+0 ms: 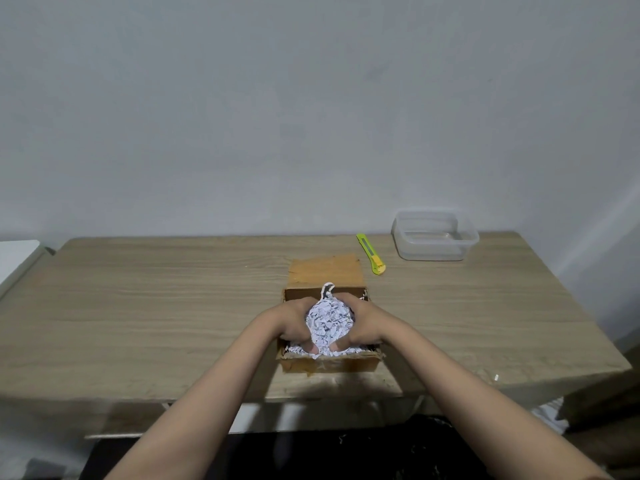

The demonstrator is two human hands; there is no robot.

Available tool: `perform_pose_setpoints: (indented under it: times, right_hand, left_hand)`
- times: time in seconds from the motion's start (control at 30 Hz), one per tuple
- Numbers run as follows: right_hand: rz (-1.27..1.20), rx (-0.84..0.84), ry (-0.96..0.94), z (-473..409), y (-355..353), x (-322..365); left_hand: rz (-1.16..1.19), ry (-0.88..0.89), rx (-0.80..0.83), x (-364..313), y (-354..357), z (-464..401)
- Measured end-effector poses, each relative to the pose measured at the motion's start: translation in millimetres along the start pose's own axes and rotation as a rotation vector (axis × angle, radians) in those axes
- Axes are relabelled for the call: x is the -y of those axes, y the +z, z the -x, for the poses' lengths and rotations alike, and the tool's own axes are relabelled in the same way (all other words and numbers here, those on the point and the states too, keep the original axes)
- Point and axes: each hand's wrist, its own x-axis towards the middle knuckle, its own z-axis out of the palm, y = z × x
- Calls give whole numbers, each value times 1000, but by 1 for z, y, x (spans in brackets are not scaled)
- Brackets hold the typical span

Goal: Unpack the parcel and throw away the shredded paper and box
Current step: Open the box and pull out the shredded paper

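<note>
— What are the hands doing?

— Both are reaching into the open cardboard box (329,363). The left hand (292,323) and the right hand (363,323) are cupping a clump of shredded paper (327,323) between them, fingers curled around its sides, thumbs pressing at its near end. Neither hand is open; both are closing on the clump.

— And the paper itself?

— It is showing as white strips with dark print, bunching into a rounded mass that is tapering toward the thumbs. One curled strip is sticking up at the far end. More shreds are lying loose in the box beneath the hands (whether anything else is inside, I cannot tell).

— Where is the box sitting?

— On the wooden table (156,306), near its front edge and about midway along its width. Its far flap (325,270) is lying back flat on the tabletop, tape glinting orange-brown on it.

— What is lying around it?

— A green-and-yellow utility knife (371,253) is resting just beyond the flap's right corner, apart from it. Further right, at the table's far edge, a clear plastic container (434,235) is standing against the grey wall (311,116). To the box's left, bare tabletop is stretching to the table's left edge. Below the front edge, a dark floor is showing with pale specks scattered over it.
</note>
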Motion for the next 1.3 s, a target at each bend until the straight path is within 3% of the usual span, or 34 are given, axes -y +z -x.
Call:
perform_pose_setpoints:
  times: [0.23, 0.5, 0.87, 1.1, 1.3]
  right_hand:
    - [156, 6, -27, -1, 6, 5]
    - [126, 7, 37, -12, 11, 3]
    - [-175, -90, 103, -12, 16, -4]
    - [-360, -159, 37, -10, 17, -8]
    - [-359, -243, -102, 9, 15, -3]
  left_hand:
    - [-264, 30, -112, -3, 12, -1]
    - [-184, 92, -235, 3, 22, -4]
    - [-84, 23, -131, -3, 20, -4]
    - [89, 65, -201, 0, 17, 1]
    - [143, 165, -289, 5, 17, 8]
